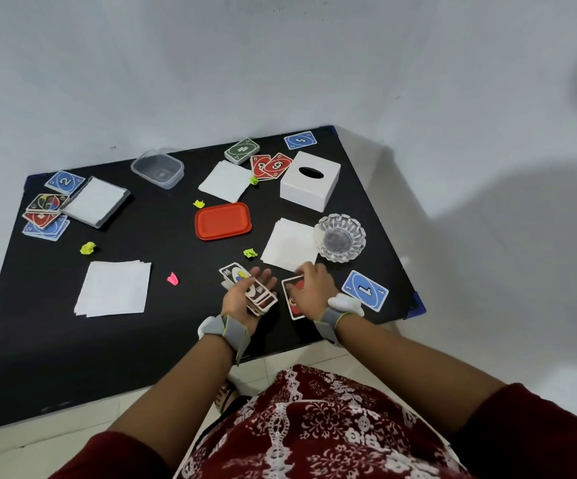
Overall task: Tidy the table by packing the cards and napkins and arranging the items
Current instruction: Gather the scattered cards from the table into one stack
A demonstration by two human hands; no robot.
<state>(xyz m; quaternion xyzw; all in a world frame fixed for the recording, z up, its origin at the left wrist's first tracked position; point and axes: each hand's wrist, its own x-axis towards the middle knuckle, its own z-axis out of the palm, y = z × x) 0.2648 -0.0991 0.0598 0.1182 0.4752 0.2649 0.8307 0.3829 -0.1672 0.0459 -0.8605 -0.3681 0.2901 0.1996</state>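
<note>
A black rectangular surface carries everything. Both hands work at its near edge. The left hand lies palm up and holds a fanned stack of playing cards, its fingers loosely bent. Just right of it, the right hand is palm down on a red card that lies flat on the surface. Whether its fingers grip that card cannot be told.

Far beyond the right hand stands a white cube tissue box with an oval slot on top. Four stacks of white square napkins lie about: one well left of the left hand, one just beyond the right hand's fingertips, one far ahead beside the box, and one far to the left.

An orange rounded plastic lid sits ahead of the left hand. A clear plastic container stands farther off to the left. A cut-glass ashtray touches the napkins ahead of the right hand.

A blue card marked 1 lies right of the right hand. Red cards, a green pile and a blue card lie far ahead. A mixed pile lies far left.

Crumpled yellow-green paper scraps and a pink one dot the surface.
</note>
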